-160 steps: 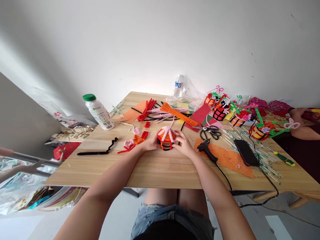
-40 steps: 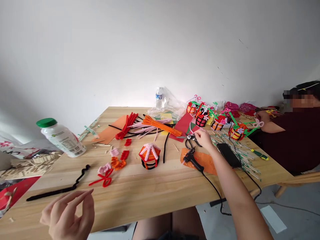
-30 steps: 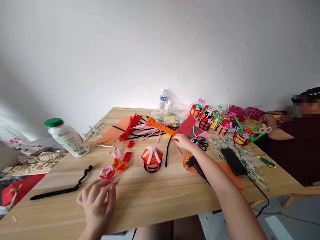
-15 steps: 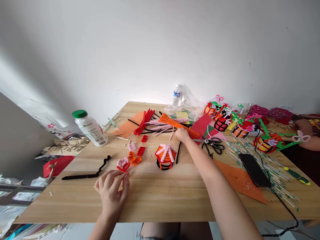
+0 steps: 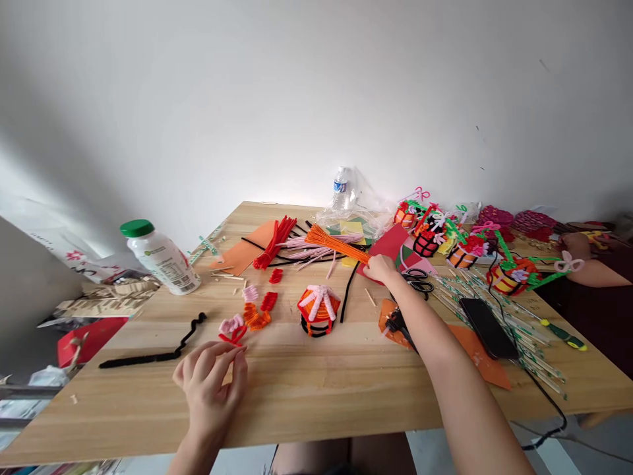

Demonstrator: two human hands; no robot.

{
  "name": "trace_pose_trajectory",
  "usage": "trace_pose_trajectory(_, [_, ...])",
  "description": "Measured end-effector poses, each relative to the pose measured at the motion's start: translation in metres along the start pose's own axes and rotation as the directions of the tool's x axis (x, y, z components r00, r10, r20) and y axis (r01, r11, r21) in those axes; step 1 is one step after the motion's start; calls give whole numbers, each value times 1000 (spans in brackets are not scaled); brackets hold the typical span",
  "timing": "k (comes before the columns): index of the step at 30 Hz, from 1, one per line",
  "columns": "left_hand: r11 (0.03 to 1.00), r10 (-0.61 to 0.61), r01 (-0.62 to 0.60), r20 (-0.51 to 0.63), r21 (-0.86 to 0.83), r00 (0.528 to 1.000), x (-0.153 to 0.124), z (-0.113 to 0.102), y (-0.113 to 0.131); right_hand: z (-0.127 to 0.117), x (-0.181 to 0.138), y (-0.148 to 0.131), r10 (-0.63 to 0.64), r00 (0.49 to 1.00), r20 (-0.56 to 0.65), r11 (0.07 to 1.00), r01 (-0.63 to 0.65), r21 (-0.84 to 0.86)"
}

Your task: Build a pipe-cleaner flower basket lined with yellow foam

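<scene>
A wooden table [image 5: 306, 389] stands against a white wall, littered with craft bits. At centre frame the right hand [image 5: 380, 268] has its fingers bent over the near end of the orange stems [image 5: 336, 242]; whether they grip cannot be told. Scissors [image 5: 418, 280] lie just right of it, a black stem [image 5: 348, 295] just left, and a glue gun [image 5: 395, 323] sits under the forearm. The lantern [image 5: 319, 310] stands left of that arm, apart from both hands. At lower left the left hand [image 5: 210, 384] hovers half curled, with nothing seen in it, its fingertips [image 5: 241, 351] just short of the red and pink curls [image 5: 232, 328]. A black twist [image 5: 153, 351] lies further left, a white bottle [image 5: 161, 258] beyond. The orange stems run up-left from the right fingers, far from the left ones.
</scene>
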State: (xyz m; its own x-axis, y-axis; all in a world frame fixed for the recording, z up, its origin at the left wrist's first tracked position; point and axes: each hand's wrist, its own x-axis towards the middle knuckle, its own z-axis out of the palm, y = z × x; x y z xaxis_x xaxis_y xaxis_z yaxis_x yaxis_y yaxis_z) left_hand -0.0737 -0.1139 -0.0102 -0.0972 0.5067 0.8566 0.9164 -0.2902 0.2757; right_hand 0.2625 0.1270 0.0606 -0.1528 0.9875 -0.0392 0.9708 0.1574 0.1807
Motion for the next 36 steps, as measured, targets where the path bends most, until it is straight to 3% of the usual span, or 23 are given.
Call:
trace_pose_trajectory(7, [1000, 17, -17, 16, -10, 1000, -7, 1, -6, 4, -10, -7, -37, 985, 169, 999, 43, -30])
trace_pose_trajectory(14, [999, 47, -47, -5, -7, 999, -10, 2, -8, 10, -1, -30, 60, 984, 165, 998, -61, -2])
trace_pose_trajectory(18, [999, 32, -32, -7, -3, 999, -10, 2, -5, 6, -2, -27, 104, 982, 158, 987, -122, 108])
trace_pose_trajectory(22, [999, 17, -16, 12, -32, 1000, -11, 3, -6, -8, -9, 6, 74, 989, 128, 932, -114, 345])
trace_pose_trajectory(25, [994, 61, -52, 88, -94, 994, -11, 4, -8, -22, -23, 43, 10, 996, 88, 816, -59, 575])
trace_pose_trajectory(28, [980, 126, -79, 262, -181, 957, -15, 11, -3, -32, -49, 69, -24, 999, -31, 632, 39, 774])
trace_pose_trajectory(30, [973, 134, -42, 411, -227, 902, -21, 21, 6, -35, -73, 74, -51, 994, -93, 511, 106, 853])
trace_pose_trajectory(33, [970, 101, 33, 527, -239, 844, -28, 44, 25, -33, -119, 68, -142, 984, -105, 370, 151, 917])
trace_pose_trajectory(35, [979, 35, 86, 574, -182, 818, -27, 62, 38, -31, -153, 60, -292, 944, -153, 97, 189, 977])
trace_pose_trajectory(36, [982, -14, 123, 587, -146, 810, -23, 70, 43, -30, -171, 57, -320, 929, -185, 7, 197, 980])
